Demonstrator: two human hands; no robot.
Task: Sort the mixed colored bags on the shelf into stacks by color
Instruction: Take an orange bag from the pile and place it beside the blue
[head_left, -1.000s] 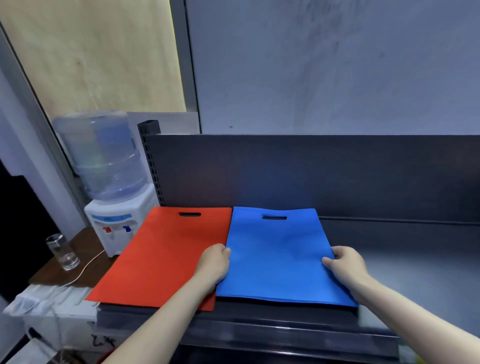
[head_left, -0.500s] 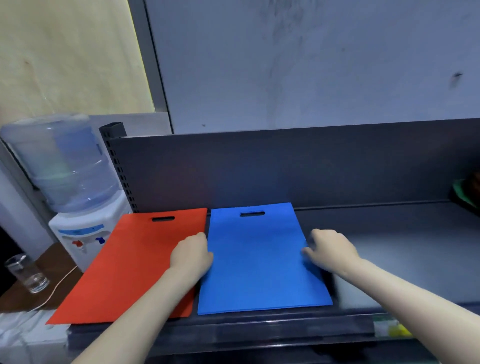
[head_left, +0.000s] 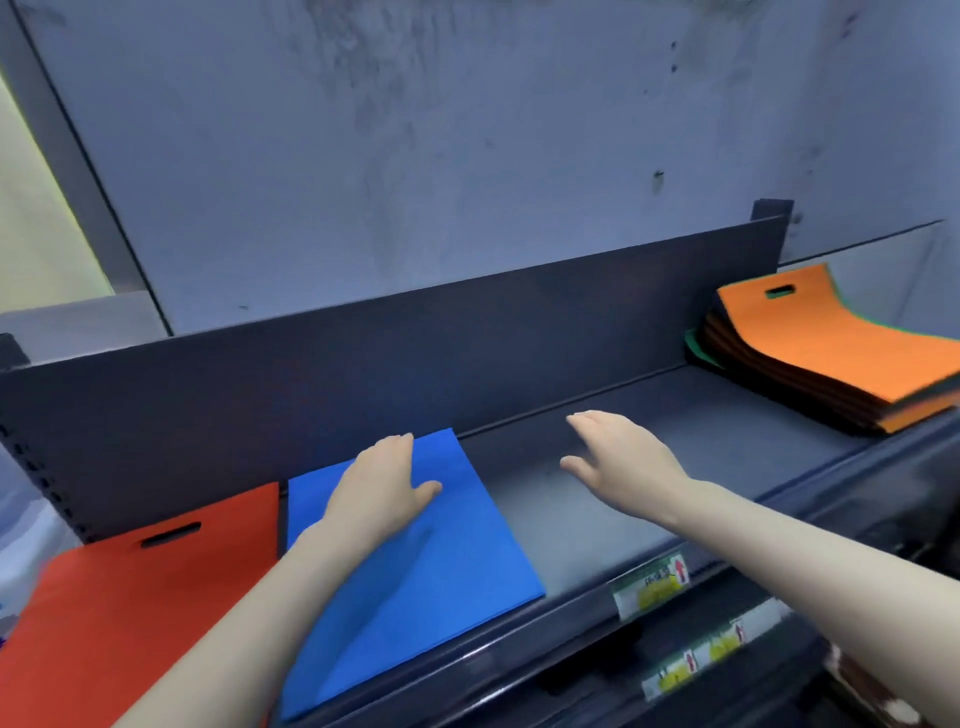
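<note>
— Blue bag (head_left: 415, 587) flat on the dark shelf (head_left: 597, 525), front left. Red bag (head_left: 130, 597) just beside it on its left, a narrow strip of shelf showing between the two. Red one has its handle slot facing the back panel (head_left: 363, 374).

— Hands?

— Left hand (head_left: 382, 486) palm-down on the blue bag near its far edge, fingers spread, not gripping. Right hand (head_left: 618, 452) open too, fingers loosely extended, over bare shelf to the right of the blue bag; cannot tell if it touches the surface.

— Rest of the bags?

— Mixed stack (head_left: 831, 358) at the far right end of the shelf, well apart from both hands. Orange bag on top, green edges showing underneath, dark layers below. Price labels (head_left: 652, 587) along the front rail.
</note>
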